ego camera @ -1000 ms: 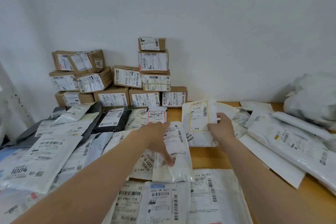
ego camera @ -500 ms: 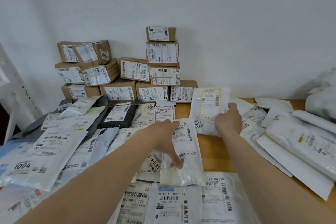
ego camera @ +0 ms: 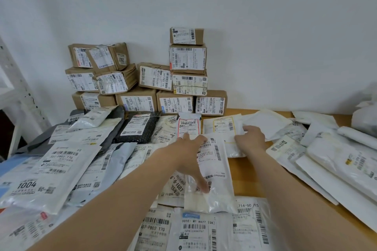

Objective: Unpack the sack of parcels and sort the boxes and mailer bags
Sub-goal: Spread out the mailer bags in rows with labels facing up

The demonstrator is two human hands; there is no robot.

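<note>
My left hand (ego camera: 189, 155) rests with spread fingers on a white mailer bag (ego camera: 216, 171) at the middle of the wooden table (ego camera: 251, 179), the thumb pressing its lower part. My right hand (ego camera: 250, 138) holds the right side of a white mailer with a yellow-bordered label (ego camera: 223, 128), which lies low and nearly flat just behind the first bag. Brown cardboard boxes (ego camera: 142, 79) with shipping labels are stacked against the wall behind. Several sorted mailer bags (ego camera: 61, 159) in white, grey and black overlap on the left.
More white mailers (ego camera: 326, 159) lie in a loose heap on the right. A crumpled white sack (ego camera: 365, 116) sits at the far right edge. Labelled bags (ego camera: 193, 228) cover the near edge. A white shelf frame (ego camera: 12, 87) stands on the left.
My right hand has lowered the yellow-label mailer from upright to almost flat on the table. My left hand has stayed on the white bag. The view has shifted.
</note>
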